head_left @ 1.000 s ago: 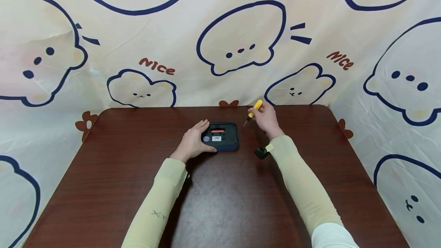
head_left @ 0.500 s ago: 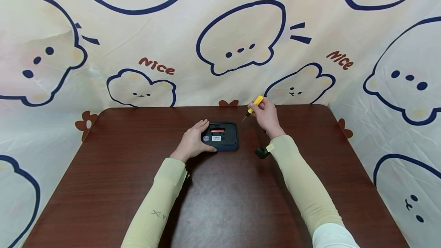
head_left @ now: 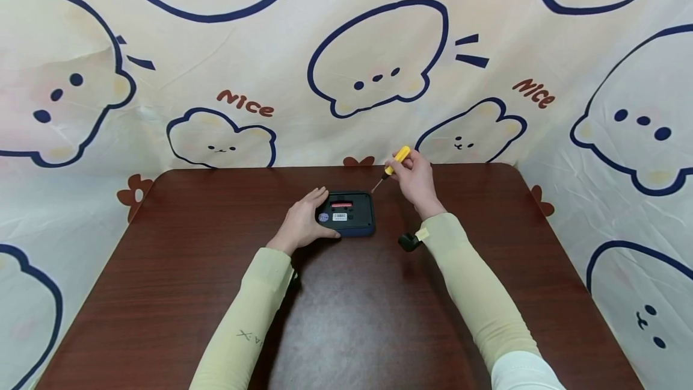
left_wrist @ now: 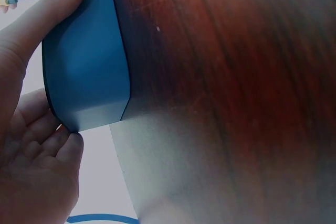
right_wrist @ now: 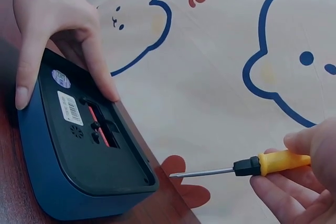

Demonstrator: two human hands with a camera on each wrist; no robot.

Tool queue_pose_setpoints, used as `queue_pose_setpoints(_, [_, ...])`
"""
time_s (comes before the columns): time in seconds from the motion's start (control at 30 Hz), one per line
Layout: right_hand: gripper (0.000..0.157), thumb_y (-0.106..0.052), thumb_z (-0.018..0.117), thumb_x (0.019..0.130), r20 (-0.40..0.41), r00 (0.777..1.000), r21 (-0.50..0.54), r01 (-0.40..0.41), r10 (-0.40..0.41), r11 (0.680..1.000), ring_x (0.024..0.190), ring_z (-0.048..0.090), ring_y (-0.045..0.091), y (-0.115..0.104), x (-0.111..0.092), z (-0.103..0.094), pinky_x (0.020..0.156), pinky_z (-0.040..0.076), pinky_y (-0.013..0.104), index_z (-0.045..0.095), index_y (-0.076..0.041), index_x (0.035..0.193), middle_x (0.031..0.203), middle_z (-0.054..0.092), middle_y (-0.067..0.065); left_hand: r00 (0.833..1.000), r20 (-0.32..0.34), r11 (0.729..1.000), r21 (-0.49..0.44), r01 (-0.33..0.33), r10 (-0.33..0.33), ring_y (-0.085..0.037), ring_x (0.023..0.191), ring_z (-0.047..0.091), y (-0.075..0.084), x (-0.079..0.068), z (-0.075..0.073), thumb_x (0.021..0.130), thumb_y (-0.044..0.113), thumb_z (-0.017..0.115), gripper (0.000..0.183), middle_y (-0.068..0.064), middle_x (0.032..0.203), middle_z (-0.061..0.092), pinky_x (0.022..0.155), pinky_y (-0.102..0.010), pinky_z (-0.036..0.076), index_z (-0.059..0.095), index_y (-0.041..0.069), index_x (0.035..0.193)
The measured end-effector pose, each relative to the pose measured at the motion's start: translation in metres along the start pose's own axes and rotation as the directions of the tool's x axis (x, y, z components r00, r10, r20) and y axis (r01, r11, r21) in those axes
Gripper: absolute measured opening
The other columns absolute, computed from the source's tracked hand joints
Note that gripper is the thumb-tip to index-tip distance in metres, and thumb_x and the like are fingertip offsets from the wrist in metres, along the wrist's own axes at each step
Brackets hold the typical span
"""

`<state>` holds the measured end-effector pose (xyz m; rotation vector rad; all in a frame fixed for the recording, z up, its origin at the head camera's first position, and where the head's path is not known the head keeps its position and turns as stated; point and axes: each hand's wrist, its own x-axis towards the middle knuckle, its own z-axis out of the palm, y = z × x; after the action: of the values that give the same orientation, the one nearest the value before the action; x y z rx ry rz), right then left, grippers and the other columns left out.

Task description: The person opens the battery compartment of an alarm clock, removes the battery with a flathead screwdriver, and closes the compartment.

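Observation:
A blue box-shaped device (head_left: 358, 212) lies with its black back facing up. On that back are a barcode label (right_wrist: 70, 108), a round sticker (right_wrist: 61, 78), speaker holes (right_wrist: 76, 131) and an uncovered recess (right_wrist: 111, 129) with a red strip inside. My left hand (head_left: 299, 222) grips the device's left end, thumb along the near side and fingers at the far side. My right hand (head_left: 418, 183) pinches the yellow handle of a screwdriver (right_wrist: 283, 161). Its metal shaft points left, the tip near the device's far right corner; in the right wrist view a gap separates them.
The device rests on a dark brown wooden table (head_left: 346, 318), near its far edge. A cream cloth (head_left: 292, 65) with cartoon outlines hangs behind and at both sides. A small black object (head_left: 409, 242) is fixed at my right cuff.
The screwdriver has swung left and slightly up, bringing its tip from right of the device to near its far right corner. My left hand and the device stay put.

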<state>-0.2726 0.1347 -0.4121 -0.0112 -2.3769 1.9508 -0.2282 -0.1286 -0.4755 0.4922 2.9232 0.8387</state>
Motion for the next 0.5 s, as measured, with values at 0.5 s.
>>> queue_pose_setpoints(0.5, [0.034, -0.027, 0.067, 0.087, 0.006, 0.999, 0.031, 0.051, -0.051, 0.998, 0.094, 0.064, 0.017, -0.0034, -0.0051, 0.0107, 0.083, 0.05, 0.035, 0.058, -0.008, 0.112, 0.108, 0.065, 0.011, 1.0, 0.007, 1.0, -0.008, 0.013, -0.013, -0.016, 0.138, 0.017, -0.0005, 0.0001, -0.0004, 0.06, 0.05, 0.084, 0.108, -0.002, 0.151, 0.026, 0.105, -0.051, 0.022, 0.034, 0.009, 0.146])
